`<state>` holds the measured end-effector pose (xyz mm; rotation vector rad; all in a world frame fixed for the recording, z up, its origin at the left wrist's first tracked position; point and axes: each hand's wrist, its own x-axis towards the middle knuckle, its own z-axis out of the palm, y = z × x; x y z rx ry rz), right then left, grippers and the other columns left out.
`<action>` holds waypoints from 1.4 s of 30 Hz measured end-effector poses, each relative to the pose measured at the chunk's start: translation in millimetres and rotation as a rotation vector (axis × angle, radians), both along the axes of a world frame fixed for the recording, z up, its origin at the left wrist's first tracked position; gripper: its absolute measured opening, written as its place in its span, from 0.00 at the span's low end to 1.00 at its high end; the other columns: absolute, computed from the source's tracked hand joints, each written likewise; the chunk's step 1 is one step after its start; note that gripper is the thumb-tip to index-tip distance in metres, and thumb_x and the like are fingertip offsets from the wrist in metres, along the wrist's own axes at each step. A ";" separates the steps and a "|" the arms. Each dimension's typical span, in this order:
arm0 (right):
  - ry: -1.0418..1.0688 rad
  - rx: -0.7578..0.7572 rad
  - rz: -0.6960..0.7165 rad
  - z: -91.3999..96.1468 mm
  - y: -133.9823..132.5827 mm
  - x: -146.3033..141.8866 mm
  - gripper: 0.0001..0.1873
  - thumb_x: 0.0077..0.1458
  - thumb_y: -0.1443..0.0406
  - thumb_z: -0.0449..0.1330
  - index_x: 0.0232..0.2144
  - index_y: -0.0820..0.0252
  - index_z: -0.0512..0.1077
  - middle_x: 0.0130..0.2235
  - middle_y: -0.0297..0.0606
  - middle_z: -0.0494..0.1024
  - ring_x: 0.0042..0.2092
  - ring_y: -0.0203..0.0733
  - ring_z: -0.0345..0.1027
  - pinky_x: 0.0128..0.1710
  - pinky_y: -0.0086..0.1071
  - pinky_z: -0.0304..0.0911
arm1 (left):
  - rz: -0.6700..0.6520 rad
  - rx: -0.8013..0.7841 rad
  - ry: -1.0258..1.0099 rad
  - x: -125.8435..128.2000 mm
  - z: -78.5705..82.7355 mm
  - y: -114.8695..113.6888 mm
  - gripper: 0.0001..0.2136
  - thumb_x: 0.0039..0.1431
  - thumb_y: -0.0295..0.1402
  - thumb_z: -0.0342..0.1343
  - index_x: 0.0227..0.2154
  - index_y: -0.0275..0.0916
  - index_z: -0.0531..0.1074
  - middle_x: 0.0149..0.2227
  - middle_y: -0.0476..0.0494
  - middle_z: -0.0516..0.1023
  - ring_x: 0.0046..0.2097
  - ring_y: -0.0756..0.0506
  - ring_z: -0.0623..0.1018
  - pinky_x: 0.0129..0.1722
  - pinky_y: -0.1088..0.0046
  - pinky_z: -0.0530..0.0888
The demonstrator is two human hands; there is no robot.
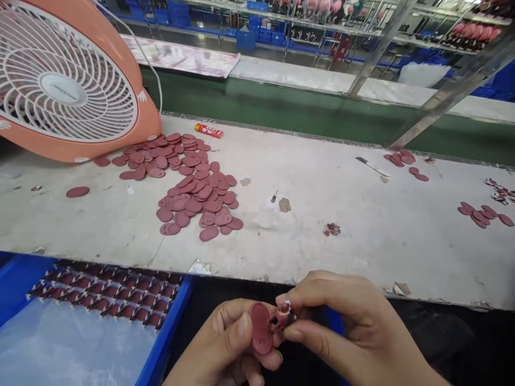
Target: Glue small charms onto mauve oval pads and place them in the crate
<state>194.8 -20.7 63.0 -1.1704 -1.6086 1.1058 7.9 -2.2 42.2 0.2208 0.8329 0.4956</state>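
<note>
My left hand pinches a dark red oval disc with small holes near its lower end, thumb on its face. In my right hand, thumb and fingers grip a small dark red and white figurine-like part, held against the disc's right edge. Whether the two pieces are joined I cannot tell. Both hands are in front of the table edge. Beyond them, a heap of similar oval discs lies on the pale table. A small cluster of the figurine-like parts rests to its right.
An orange fan stands at the table's left. Below it a blue bin holds rows of assembled pieces on plastic sheeting. A red lighter-like item, small disc piles and a metal post are farther off.
</note>
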 end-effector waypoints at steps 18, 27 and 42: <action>-0.209 0.095 0.110 1.5 3.5 1.2 0.12 0.59 0.70 0.63 0.44 0.50 0.75 0.32 0.29 0.80 0.33 0.33 0.74 0.34 0.25 0.68 | 0.006 0.005 0.001 1.4 -6.8 0.6 0.15 0.39 0.42 0.72 0.22 0.34 0.81 0.20 0.49 0.78 0.23 0.54 0.76 0.19 0.86 0.73; -0.239 0.093 0.122 0.4 3.3 1.8 0.08 0.59 0.71 0.62 0.40 0.54 0.74 0.34 0.29 0.80 0.34 0.32 0.74 0.34 0.24 0.67 | 0.037 -0.002 0.000 2.5 -13.0 -1.5 0.13 0.41 0.40 0.72 0.23 0.34 0.80 0.20 0.50 0.77 0.23 0.55 0.75 0.19 0.86 0.73; -0.279 0.090 0.175 1.4 6.1 3.7 0.09 0.60 0.72 0.60 0.40 0.54 0.73 0.34 0.30 0.79 0.35 0.33 0.73 0.37 0.25 0.67 | 0.066 0.021 -0.037 3.8 -25.1 -6.4 0.12 0.46 0.40 0.70 0.25 0.35 0.81 0.21 0.49 0.78 0.23 0.56 0.75 0.19 0.88 0.71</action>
